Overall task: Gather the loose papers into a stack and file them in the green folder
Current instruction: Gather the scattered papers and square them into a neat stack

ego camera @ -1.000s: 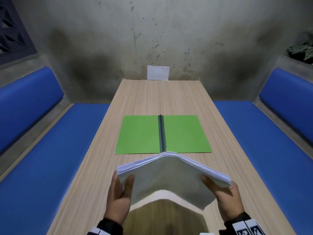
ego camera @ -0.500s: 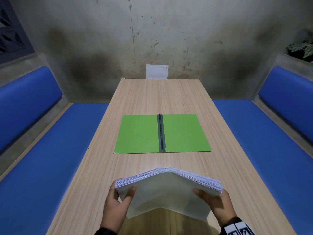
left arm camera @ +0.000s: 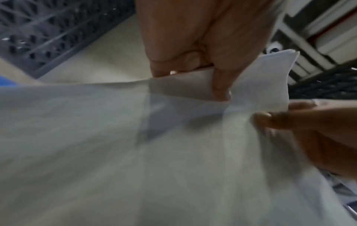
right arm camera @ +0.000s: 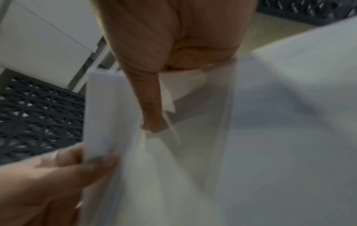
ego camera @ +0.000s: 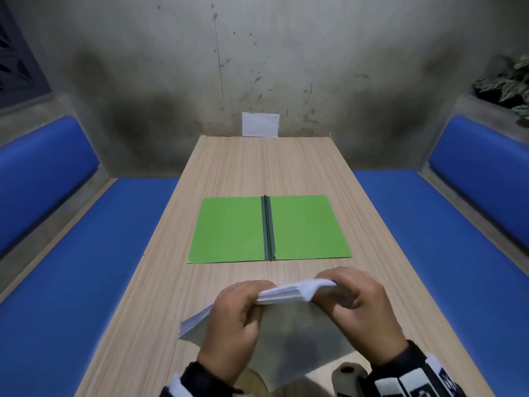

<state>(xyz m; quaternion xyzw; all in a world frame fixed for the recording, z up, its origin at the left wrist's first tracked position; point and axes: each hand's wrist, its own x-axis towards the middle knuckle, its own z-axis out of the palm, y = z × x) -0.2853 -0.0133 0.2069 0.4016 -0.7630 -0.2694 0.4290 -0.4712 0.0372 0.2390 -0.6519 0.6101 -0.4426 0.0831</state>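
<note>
Both hands hold the paper stack point(ego camera: 286, 319) above the near end of the bench point(ego camera: 286, 167). The left hand point(ego camera: 234, 325) pinches the stack's top edge from the 9 o'clock side, its fingers point(left arm camera: 222, 85) curled tight on the sheets. The right hand point(ego camera: 355, 313) pinches the same edge from the 3 o'clock side, its fingers point(right arm camera: 152, 119) also clamped on the paper. The stack hangs down toward the person, and its left corner sticks out a bit.

The green folder point(ego camera: 229, 230) lies open and flat at 12 o'clock from the hands, well apart from them.

I think the step now is squaring the sheets up. To do it well, tap the bottom edge on the bench so every sheet lines up. Hold gently, so the sheets can slide. Then lay the stack on one green side, next to the dark spine point(ego camera: 268, 227).
</note>
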